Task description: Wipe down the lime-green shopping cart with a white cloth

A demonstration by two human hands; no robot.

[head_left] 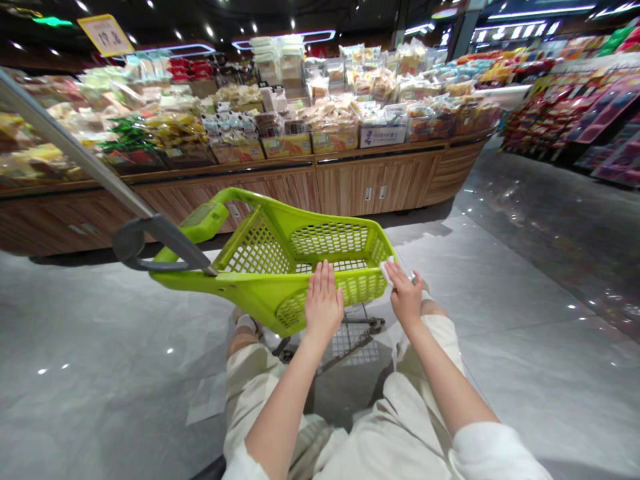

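Note:
A lime-green plastic shopping cart (260, 293) stands side-on before my seated legs, its push handle toward the left. My left hand (324, 303) is open, with fingers straight and close together, lying on the cart's near upper rim. At the right end of the basket, my right hand (406, 297) presses a small white cloth (385, 271) against the corner. Fingers hide most of that cloth, and its exact material is hard to tell. A grey hooked plastic piece (163, 243) sits at the handle end, with a metal pole (75, 143) rising from it to the upper left.
Beyond the cart runs a wood-fronted display counter (375, 180) heaped with packaged snacks. A yellow-edged price sign (105, 35) hangs above it at the left. More shelves of packaged goods (555, 113) stand to the right. Grey glossy tile floor (525, 320) surrounds the cart.

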